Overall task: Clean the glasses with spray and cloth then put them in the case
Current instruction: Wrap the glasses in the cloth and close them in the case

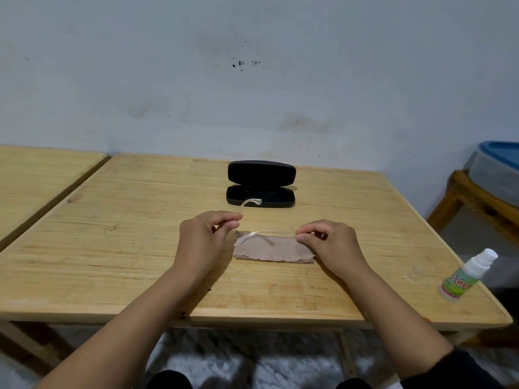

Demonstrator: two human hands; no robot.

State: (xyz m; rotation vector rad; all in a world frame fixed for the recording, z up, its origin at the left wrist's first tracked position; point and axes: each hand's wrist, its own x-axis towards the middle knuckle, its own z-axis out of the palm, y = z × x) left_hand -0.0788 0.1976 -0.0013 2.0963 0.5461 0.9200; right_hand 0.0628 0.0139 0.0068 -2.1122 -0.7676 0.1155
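I see both hands pinching the clear glasses over the cloth: left hand, right hand. Folding seems underway; next, I'd judge, the open case.

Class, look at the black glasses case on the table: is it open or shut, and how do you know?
Open. The glasses case has its lid raised upright behind the base, showing the dark interior.
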